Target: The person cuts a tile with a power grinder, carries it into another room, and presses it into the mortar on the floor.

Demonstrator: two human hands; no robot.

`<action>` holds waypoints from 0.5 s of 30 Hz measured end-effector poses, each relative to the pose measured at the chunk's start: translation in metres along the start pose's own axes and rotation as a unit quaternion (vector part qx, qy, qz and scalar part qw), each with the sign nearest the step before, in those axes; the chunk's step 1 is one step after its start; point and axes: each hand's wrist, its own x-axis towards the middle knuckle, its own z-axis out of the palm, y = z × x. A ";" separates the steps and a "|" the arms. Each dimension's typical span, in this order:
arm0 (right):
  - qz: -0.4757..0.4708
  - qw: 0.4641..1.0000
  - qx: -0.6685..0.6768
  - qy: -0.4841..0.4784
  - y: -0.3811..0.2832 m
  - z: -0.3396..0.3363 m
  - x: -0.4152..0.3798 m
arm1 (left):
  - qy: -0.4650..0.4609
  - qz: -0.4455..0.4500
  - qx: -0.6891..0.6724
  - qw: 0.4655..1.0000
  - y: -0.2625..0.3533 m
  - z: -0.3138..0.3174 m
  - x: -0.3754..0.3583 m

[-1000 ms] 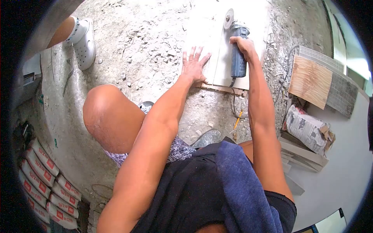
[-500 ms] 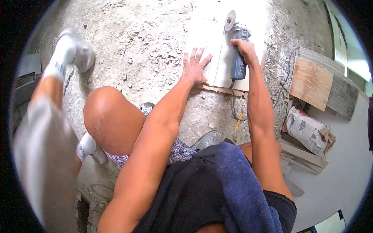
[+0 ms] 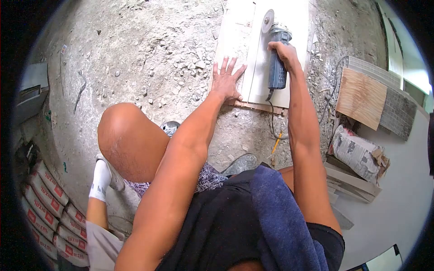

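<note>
My right hand [image 3: 285, 55] is wrapped round the body of a dark angle grinder [image 3: 277, 74], with the thumb across its top. The grinder's round disc [image 3: 267, 21] stands on edge over a pale tile [image 3: 266, 97], beside a long straight line in its surface. A power cord [image 3: 271, 106] trails from the grinder's rear end past the tile's near edge. My left hand [image 3: 226, 81] presses flat on the left part of the tile, fingers spread, near the corner closest to me.
Rubble and dust cover the ground [image 3: 158, 58]. A yellow pencil-like stick [image 3: 276, 143] lies below the tile. At right are a plywood piece [image 3: 361, 97], a torn bag [image 3: 357, 151] and stacked boards [image 3: 352, 180]. Printed sacks [image 3: 49, 194] are piled at lower left, near another person's leg [image 3: 100, 180].
The other person has stepped back toward the lower left, uncovering the sacks. My right hand and the grinder have shifted slightly away from me. My left hand stays nearly in place.
</note>
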 end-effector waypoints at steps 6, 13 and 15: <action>-0.005 1.000 0.007 0.017 -0.002 0.001 0.008 | -0.016 -0.002 0.018 1.000 0.001 -0.003 0.000; -0.024 0.999 0.021 0.004 -0.006 -0.002 0.016 | -0.016 -0.004 0.023 1.000 0.000 0.001 0.001; -0.027 0.999 0.017 -0.001 -0.005 -0.002 0.018 | -0.019 -0.005 0.026 0.999 0.000 0.000 0.001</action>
